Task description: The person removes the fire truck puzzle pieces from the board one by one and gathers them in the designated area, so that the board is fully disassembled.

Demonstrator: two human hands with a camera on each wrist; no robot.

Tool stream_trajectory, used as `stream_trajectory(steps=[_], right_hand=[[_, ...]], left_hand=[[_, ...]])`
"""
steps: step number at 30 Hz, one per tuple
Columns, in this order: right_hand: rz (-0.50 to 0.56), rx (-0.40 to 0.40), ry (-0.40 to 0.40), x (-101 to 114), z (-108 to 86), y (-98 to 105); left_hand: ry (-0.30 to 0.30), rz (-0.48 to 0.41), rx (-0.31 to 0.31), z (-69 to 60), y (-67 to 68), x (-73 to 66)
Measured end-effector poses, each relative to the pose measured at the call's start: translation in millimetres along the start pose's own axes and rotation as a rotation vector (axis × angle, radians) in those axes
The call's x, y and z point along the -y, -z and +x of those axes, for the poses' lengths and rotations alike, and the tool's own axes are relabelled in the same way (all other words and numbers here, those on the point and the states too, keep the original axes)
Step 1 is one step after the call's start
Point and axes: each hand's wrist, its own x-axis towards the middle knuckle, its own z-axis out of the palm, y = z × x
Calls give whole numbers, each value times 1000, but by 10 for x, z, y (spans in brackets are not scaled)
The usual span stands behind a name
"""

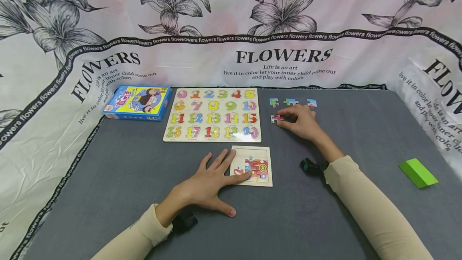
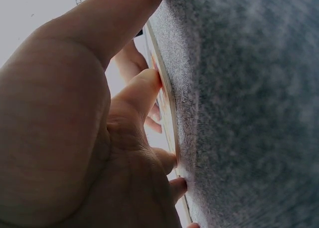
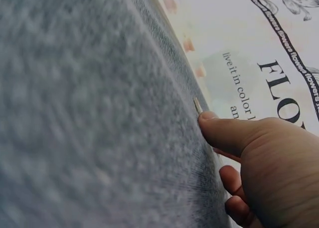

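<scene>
My left hand [image 1: 207, 185] rests with spread, straight fingers on the left side of a small square wooden puzzle board [image 1: 240, 157]. Red and yellow pieces [image 1: 260, 168] sit together in its lower right, partly behind the index finger. At the right, my right hand [image 1: 302, 124] pinches a small jigsaw piece [image 1: 275, 118] between thumb and index finger, at the table surface. The right wrist view shows the thumb against that piece's thin edge [image 3: 197, 106]. Just beyond the hand lie three loose pieces, one green and blue [image 1: 274, 102], one in the middle [image 1: 290, 101] and one bluish [image 1: 312, 102].
A number board [image 1: 213, 137] with colourful digits lies behind the small puzzle. To its left is a blue and yellow box [image 1: 137, 103]. A green block [image 1: 418, 173] lies at far right on the grey table [image 1: 119, 171]. Floral cloth [image 1: 195, 59] hangs behind.
</scene>
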Motion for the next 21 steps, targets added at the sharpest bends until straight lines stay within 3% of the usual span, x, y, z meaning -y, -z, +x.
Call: stream_trajectory(steps=[10, 21], right_hand=[[-8, -93, 16, 25, -82, -55], [-28, -95, -42, 29, -62, -80]], left_hand=[[-3, -11, 2, -2, 15, 1], [-2, -10, -2, 7, -2, 2]])
